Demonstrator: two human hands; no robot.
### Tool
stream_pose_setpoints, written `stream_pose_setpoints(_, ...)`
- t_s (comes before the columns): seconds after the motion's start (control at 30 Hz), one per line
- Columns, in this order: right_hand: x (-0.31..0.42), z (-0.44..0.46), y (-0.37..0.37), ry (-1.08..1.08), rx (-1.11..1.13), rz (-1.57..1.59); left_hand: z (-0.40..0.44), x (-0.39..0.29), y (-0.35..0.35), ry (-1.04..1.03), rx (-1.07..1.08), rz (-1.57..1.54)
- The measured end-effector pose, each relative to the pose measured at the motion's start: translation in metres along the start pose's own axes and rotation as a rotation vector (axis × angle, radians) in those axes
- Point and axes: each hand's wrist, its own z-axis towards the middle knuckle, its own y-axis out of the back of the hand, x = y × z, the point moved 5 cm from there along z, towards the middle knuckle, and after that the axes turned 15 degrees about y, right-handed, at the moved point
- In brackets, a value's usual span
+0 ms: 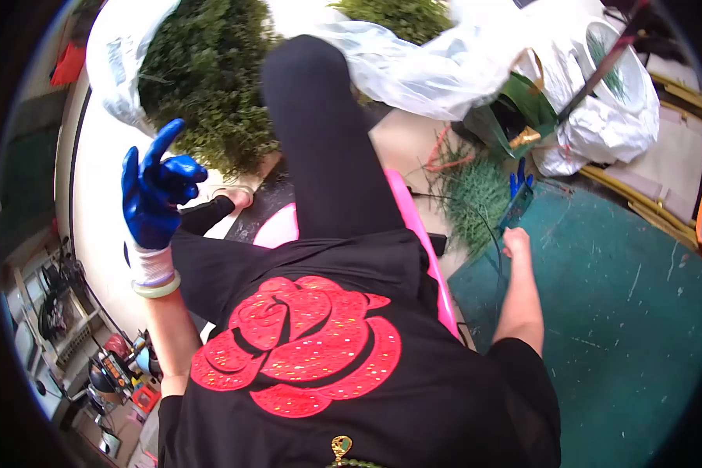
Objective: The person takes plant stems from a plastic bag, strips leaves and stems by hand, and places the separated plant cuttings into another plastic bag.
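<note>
My left hand [161, 187] is raised at the left in a shiny blue-coated glove with a white cuff. Two of its fingers stretch out apart and the others bend; nothing shows between them. A pale bangle [157, 287] circles that wrist. At the right, my bare right hand [515, 242] is closed above the near corner of the teal tabletop [600, 312]. Blue glove fingers [520, 179] stick up just beyond it. Whatever is inside the fist is hidden. Beside this hand lies a pile of thin green artificial sprigs [476, 199].
Bushy green foliage [210, 86] in clear plastic stands at the upper left. A white sack [608, 117] with green sprigs is at the upper right. A pink seat [421, 249] is under me. Cluttered tools [113, 374] lie at the lower left. A dark cable [487, 222] passes near my right hand.
</note>
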Motion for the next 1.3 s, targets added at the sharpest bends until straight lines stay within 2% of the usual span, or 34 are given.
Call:
stream_pose_setpoints(0.03, 0.036, -0.005, 0.032, 0.070, 0.030, -0.010, -0.003, 0.004, -0.001, -0.022, -0.067, 0.064)
stream_pose_setpoints(0.07, 0.053, 0.010, 0.056, 0.099, 0.208, -0.090, -0.008, 0.007, 0.011, -0.115, -0.110, 0.146)
stream_pose_setpoints(0.1, 0.102, -0.033, 0.110, 0.153, 0.201, -0.360, -0.012, 0.015, 0.023, -0.206, -0.163, 0.230)
stream_pose_setpoints(0.13, 0.137, -0.015, 0.135, 0.395, 0.127, -0.585, -0.018, 0.020, 0.034, -0.295, -0.225, 0.311)
stream_pose_setpoints(0.17, 0.219, -0.038, 0.160, 0.492, 0.068, -0.551, -0.028, 0.014, 0.043, -0.282, -0.223, 0.081)
stream_pose_setpoints(0.2, 0.283, -0.061, 0.184, 0.668, -0.082, -0.581, -0.035, 0.013, 0.052, -0.231, -0.253, 0.031)
stream_pose_setpoints(0.23, 0.357, -0.105, 0.207, 0.878, -0.241, -0.439, -0.041, 0.013, 0.061, -0.182, -0.283, -0.021)
stream_pose_setpoints(0.3, 0.460, -0.164, 0.233, 1.153, -0.116, 0.038, -0.043, 0.020, 0.080, -0.129, -0.316, -0.077)
stream_pose_setpoints(0.37, 0.553, -0.215, 0.229, 1.575, 0.028, 0.186, -0.032, 0.031, 0.099, -0.132, -0.307, -0.111)
stream_pose_setpoints(0.43, 0.648, -0.237, 0.187, 1.670, 0.227, 0.039, -0.012, 0.041, 0.115, -0.220, -0.201, -0.349)
stream_pose_setpoints(0.47, 0.690, -0.234, 0.151, 1.718, 0.330, -0.157, -0.002, 0.049, 0.124, -0.264, -0.153, -0.473)
stream_pose_setpoints(0.5, 0.725, -0.224, 0.109, 1.775, 0.349, -0.269, 0.008, 0.061, 0.135, -0.265, -0.161, -0.590)
stream_pose_setpoints(0.53, 0.751, -0.196, 0.064, 1.746, 0.346, -0.586, 0.012, 0.069, 0.138, -0.170, -0.177, -0.725)
stream_pose_setpoints(0.57, 0.770, -0.150, 0.011, 1.686, 0.291, -1.053, 0.015, 0.079, 0.140, -0.070, -0.191, -0.862)
stream_pose_setpoints(0.6, 0.773, -0.107, -0.039, 1.419, 0.372, -1.244, 0.016, 0.085, 0.139, -0.092, -0.108, -0.940)
stream_pose_setpoints(0.63, 0.763, -0.083, -0.080, 1.251, 0.443, -1.325, 0.020, 0.099, 0.143, -0.116, -0.048, -1.003)
stream_pose_setpoints(0.67, 0.749, -0.087, -0.111, 1.040, 0.605, -1.339, 0.019, 0.109, 0.145, -0.106, -0.045, -1.047)
stream_pose_setpoints(0.73, 0.695, -0.048, -0.182, 0.755, 0.891, -1.069, 0.019, 0.126, 0.149, -0.062, -0.037, -1.106)
stream_pose_setpoints(0.77, 0.666, -0.042, -0.202, 0.669, 0.812, -0.873, 0.018, 0.136, 0.151, -0.021, -0.037, -1.123)
stream_pose_setpoints(0.8, 0.623, -0.029, -0.229, 0.576, 0.718, -0.552, 0.019, 0.144, 0.152, -0.068, 0.002, -1.112)
stream_pose_setpoints(0.83, 0.588, -0.017, -0.252, 0.479, 0.612, -0.233, 0.021, 0.147, 0.151, 0.040, -0.065, -1.122)
stream_pose_setpoints(0.9, 0.571, -0.014, -0.275, 0.373, 0.316, 0.343, 0.025, 0.143, 0.153, 0.165, -0.221, -0.974)
stream_pose_setpoints(0.93, 0.576, -0.004, -0.285, 0.301, 0.245, 0.603, 0.030, 0.138, 0.154, 0.181, -0.186, -0.946)
stream_pose_setpoints(0.97, 0.588, 0.019, -0.300, 0.598, 0.040, 0.769, 0.034, 0.133, 0.155, 0.178, -0.178, -0.923)
stream_pose_setpoints(1.03, 0.647, 0.005, -0.277, 0.983, 0.083, 0.399, 0.043, 0.117, 0.157, 0.149, -0.154, -0.873)
stream_pose_setpoints(1.1, 0.722, -0.051, -0.227, 1.180, 0.254, 0.118, 0.050, 0.111, 0.163, 0.146, -0.150, -0.861)
stream_pose_setpoints(1.17, 0.778, -0.125, -0.163, 1.431, 0.258, -0.071, 0.052, 0.115, 0.171, 0.116, -0.147, -0.856)
stream_pose_setpoints(1.23, 0.802, -0.176, -0.108, 1.637, 0.117, -0.207, 0.043, 0.117, 0.177, 0.072, -0.208, -0.827)
stream_pose_setpoints(1.3, 0.803, -0.217, -0.067, 1.422, 0.538, 0.202, 0.030, 0.121, 0.182, -0.028, -0.285, -0.743)
